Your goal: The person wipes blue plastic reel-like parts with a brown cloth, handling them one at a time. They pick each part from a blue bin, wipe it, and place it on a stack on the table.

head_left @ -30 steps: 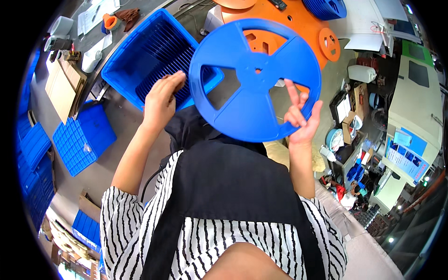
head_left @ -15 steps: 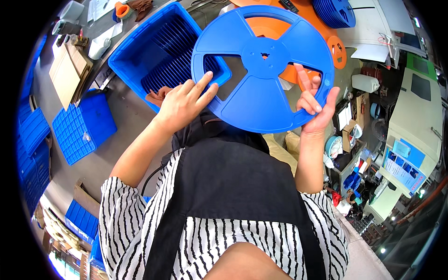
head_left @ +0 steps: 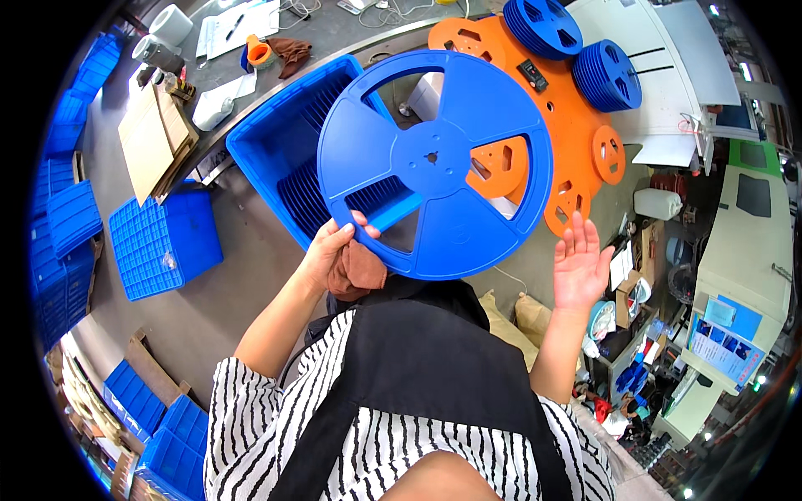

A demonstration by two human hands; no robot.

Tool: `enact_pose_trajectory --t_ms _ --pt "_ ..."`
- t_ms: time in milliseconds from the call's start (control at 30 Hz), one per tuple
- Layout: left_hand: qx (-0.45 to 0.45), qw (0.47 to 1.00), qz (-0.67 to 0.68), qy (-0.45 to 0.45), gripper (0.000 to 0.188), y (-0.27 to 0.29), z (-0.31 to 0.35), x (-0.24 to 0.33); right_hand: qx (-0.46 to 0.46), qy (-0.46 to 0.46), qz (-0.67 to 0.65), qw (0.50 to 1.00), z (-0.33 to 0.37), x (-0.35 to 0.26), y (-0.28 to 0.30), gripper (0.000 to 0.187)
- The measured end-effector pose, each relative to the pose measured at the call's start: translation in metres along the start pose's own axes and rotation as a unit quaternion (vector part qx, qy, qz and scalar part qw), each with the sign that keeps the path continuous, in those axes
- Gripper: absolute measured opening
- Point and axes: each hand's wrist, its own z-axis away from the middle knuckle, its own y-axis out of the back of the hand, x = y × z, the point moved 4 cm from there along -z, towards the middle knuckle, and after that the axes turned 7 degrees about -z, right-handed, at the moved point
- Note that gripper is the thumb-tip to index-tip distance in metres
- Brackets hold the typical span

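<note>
A: Large blue plastic reel [head_left: 434, 163] is held up over the deep blue plastic crate [head_left: 276, 159], pinched at its lower rim by left hand [head_left: 334, 250] with a brown cloth [head_left: 357, 271].

B: Right hand [head_left: 578, 267] is spread open, off the rim. A second grip there would be advised against wobble.

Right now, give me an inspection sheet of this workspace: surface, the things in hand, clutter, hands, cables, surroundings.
Surface: grey workbench along the top edge, grey floor below it.
Things in hand: large blue reel, held up flat toward the camera; brown cloth bunched under its lower rim.
Clutter: open blue crate holding upright blue reels; orange reels; stacks of small blue reels; cardboard sheets; papers.
Hands: left hand grips the reel's lower rim and the cloth; right hand open, apart from the reel.
Cables: thin wires on the workbench top.
Surroundings: blue crates on the floor at left, pale machines at right.
</note>
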Motion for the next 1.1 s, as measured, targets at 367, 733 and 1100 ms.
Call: enact_pose_trajectory --t_ms 367,733,1100 --pt "0.022 1.000 -0.006 -0.022 0.024 0.024 0.010 0.016 0.045 -0.067 -0.006 0.997 -0.024 0.040 -0.001 0.049" --pt "0.414 0.852 -0.318 -0.042 0.013 0.169 0.004 0.066 0.161 -0.206 0.054 0.964 -0.036 0.108 -0.001 0.042" --pt "0.485 0.778 -0.394 -0.061 0.015 0.278 -0.160 0.056 0.178 -0.275 0.154 0.932 -0.077 0.144 -0.032 0.039"
